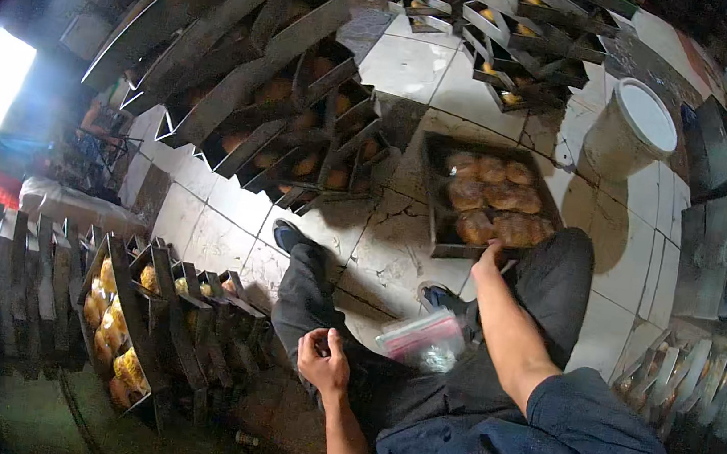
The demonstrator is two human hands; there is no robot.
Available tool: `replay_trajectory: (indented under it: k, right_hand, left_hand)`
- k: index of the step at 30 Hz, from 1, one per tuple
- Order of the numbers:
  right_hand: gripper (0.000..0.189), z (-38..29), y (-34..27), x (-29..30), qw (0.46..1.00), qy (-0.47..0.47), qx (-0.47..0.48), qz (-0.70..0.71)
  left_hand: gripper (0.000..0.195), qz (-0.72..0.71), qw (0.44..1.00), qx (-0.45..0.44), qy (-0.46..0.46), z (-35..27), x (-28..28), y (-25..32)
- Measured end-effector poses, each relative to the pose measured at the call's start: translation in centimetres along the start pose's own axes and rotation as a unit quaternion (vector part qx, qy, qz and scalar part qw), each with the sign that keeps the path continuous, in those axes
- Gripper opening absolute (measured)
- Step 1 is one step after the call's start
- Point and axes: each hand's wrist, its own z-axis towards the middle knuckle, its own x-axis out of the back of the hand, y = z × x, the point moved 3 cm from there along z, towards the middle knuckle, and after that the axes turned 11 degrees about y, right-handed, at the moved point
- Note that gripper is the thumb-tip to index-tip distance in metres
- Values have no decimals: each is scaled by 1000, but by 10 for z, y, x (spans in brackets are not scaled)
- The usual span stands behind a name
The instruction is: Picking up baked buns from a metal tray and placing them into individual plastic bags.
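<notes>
My left hand (pixel 324 362) is raised over my left thigh, its fingers loosely curled, with a gap between thumb and fingers; nothing shows in it. Down at the near wall of a dark tray (pixel 431 201) is my right hand (pixel 489 260), its fingertips at the rim beside the buns; how it grips is partly hidden. Rows of browned bread buns (pixel 489 194) fill much of this tray, which lies on the tiled floor by my right knee. A clear plastic bag with a pink band (pixel 428 342) lies between my thighs, partly blurred.
Stacked dark trays with buns stand ahead on the left (pixel 307 133) and at the far side (pixel 526 37). More trays hold yellow-topped, wrapped buns (pixel 113 326) at my left. A lidded white bucket (pixel 630 133) stands right of the floor tray; further trays (pixel 689 378) line the right edge.
</notes>
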Motion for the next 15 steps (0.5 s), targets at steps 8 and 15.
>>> replay_trajectory:
  k: [8,15]
  right_hand:
    - [64,162,1,-4,995,-4,-94,-17]
    - [66,162,0,-20,996,-9,-76,-35]
  left_hand:
    - [16,-49,997,62,-23,10,-1,-9]
    - [14,-34,997,67,16,33,-9,-3]
